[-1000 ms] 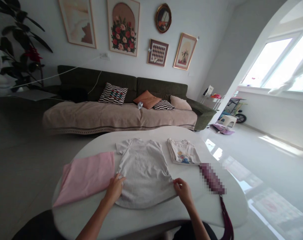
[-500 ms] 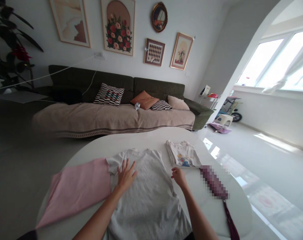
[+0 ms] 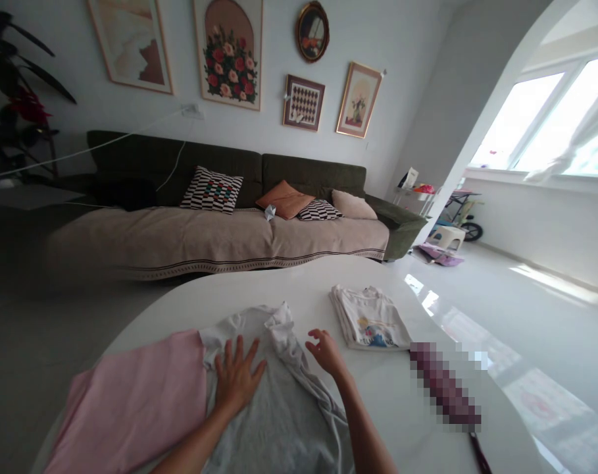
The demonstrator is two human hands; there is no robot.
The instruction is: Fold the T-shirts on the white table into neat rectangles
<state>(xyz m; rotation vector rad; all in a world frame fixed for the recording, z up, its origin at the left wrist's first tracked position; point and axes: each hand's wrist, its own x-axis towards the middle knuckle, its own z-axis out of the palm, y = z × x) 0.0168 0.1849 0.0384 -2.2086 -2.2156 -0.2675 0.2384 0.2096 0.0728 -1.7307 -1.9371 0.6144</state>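
Note:
A light grey T-shirt [image 3: 274,408] lies on the white table, its right side folded over toward the middle and bunched near the collar. My left hand [image 3: 238,375] rests flat on the shirt's upper left part with the fingers spread. Just right of the folded edge is my right hand [image 3: 325,352], its fingers loosely bent and apart, with no cloth visible in them. A folded pink cloth [image 3: 135,395] borders the shirt on the left. To the right lies a neatly folded white shirt [image 3: 372,319] with a printed picture.
Near the table's [image 3: 299,280] right edge lies a dark red item [image 3: 444,385], blurred by pixels, with a thin strap. Behind the table stands a green sofa [image 3: 313,171] with a beige cover and several cushions. A white stool [image 3: 447,237] is on the floor at right.
The grey shirt's right side has been folded inward to the left. My right hand has moved left and its fingers have come apart. My left hand stays flat on the shirt.

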